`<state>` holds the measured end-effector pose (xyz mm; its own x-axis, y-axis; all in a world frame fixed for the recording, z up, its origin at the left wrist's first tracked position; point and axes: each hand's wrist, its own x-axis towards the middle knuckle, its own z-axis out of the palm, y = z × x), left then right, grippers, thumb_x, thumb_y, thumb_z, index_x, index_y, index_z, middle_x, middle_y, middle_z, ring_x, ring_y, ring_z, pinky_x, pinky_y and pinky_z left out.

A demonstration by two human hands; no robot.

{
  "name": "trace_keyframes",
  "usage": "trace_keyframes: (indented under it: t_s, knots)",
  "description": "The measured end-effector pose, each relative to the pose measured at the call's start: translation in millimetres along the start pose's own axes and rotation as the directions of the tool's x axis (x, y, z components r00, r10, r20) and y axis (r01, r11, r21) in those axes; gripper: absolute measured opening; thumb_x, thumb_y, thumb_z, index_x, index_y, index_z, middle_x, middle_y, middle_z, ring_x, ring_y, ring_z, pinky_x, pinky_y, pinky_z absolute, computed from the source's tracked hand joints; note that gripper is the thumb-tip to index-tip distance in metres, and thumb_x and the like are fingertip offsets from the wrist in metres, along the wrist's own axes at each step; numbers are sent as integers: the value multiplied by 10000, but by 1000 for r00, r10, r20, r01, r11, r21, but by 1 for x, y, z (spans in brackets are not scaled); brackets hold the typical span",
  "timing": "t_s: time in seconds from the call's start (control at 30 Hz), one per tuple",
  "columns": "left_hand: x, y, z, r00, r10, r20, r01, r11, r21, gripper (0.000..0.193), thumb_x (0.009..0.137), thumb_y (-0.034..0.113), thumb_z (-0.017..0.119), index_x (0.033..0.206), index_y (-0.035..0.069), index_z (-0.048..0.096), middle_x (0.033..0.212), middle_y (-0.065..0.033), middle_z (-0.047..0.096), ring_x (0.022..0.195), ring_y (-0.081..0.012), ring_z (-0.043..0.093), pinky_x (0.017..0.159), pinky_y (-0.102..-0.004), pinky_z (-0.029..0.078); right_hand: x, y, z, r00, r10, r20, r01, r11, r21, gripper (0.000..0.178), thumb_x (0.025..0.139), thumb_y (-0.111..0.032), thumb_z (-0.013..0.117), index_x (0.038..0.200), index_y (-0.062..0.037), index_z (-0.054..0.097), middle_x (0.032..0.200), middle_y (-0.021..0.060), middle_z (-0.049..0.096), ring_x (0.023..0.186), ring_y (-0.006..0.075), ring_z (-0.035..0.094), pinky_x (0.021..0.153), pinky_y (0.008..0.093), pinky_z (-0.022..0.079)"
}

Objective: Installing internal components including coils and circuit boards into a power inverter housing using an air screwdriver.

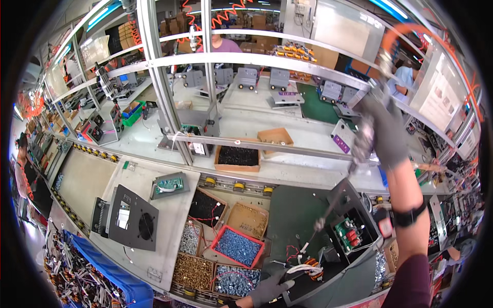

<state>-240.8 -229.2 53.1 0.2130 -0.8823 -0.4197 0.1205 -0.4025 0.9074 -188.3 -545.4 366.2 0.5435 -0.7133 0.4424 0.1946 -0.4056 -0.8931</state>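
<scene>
My right hand (384,131), in a grey glove, is closed around a powered screwdriver (363,139) that hangs from an orange coiled hose. Its long shaft slants down to the left, and the tip is near the wires of a dark metal housing (308,295). Inside that housing sit a green circuit board with red parts (349,232) and an orange-wound coil (313,264) with white leads. Low in the view my left hand (271,288), also gloved, lies at the housing's left edge below the wires. Its visible fingers are stretched out; the rest are hidden.
Left of the housing stand a red-rimmed bin of bluish screws (238,247), a box of brass-coloured fasteners (192,272) and several other parts boxes. A dark panel with a fan (133,218) lies on the left board. Aluminium rails (246,144) cross ahead, and a blue crate (115,274) is at lower left.
</scene>
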Motion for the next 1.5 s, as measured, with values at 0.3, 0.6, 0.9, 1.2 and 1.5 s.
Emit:
trace_keyframes:
  t_s: [0.3, 0.6, 0.9, 1.2, 1.5]
  knots:
    - [-1, -8, -7, 999, 41, -4, -41, 999, -3, 657, 902, 446, 566, 1380, 34, 383, 1185, -212, 582, 1096, -298, 577, 932, -365, 444, 131, 5, 148, 907, -420, 5, 151, 315, -937, 571, 802, -444, 653, 1138, 7, 552, 1107, 216, 584, 954, 368, 626, 846, 418, 488]
    - [6, 14, -9, 997, -59, 52, 60, 998, -8, 487, 936, 362, 567, 1229, -18, 490, 896, -108, 636, 815, -155, 591, 742, -289, 474, 99, 67, 87, 839, -488, 239, 469, 428, -773, 456, 853, -355, 646, 1136, -21, 518, 1060, 189, 555, 905, 347, 617, 811, 416, 504]
    - [18, 22, -4, 963, -206, 172, 264, 842, -470, 342, 1010, 308, 427, 1074, -14, 525, 730, -54, 583, 730, -137, 576, 695, -276, 464, -44, 255, -70, 960, 224, 166, 151, 82, -985, 360, 826, -203, 627, 1155, -75, 557, 1159, 158, 563, 982, 350, 612, 866, 445, 488]
    - [-26, 27, 1, 992, -120, -43, 96, 923, -372, 321, 986, 330, 480, 991, 19, 557, 711, -65, 578, 607, -186, 569, 602, -331, 472, -87, 202, -168, 998, 49, 41, 11, 499, -866, 206, 858, -133, 540, 1022, -33, 616, 973, 183, 662, 893, 305, 651, 783, 398, 500]
    - [-17, -37, -26, 949, 301, 98, -205, 351, 914, 184, 744, 173, 626, 901, 89, 579, 847, -141, 627, 898, -314, 602, 818, -427, 458, -445, 224, -248, 824, 89, -559, -393, 801, -452, 342, 894, -144, 581, 1157, 71, 538, 1050, 166, 621, 1019, 245, 579, 884, 352, 446]
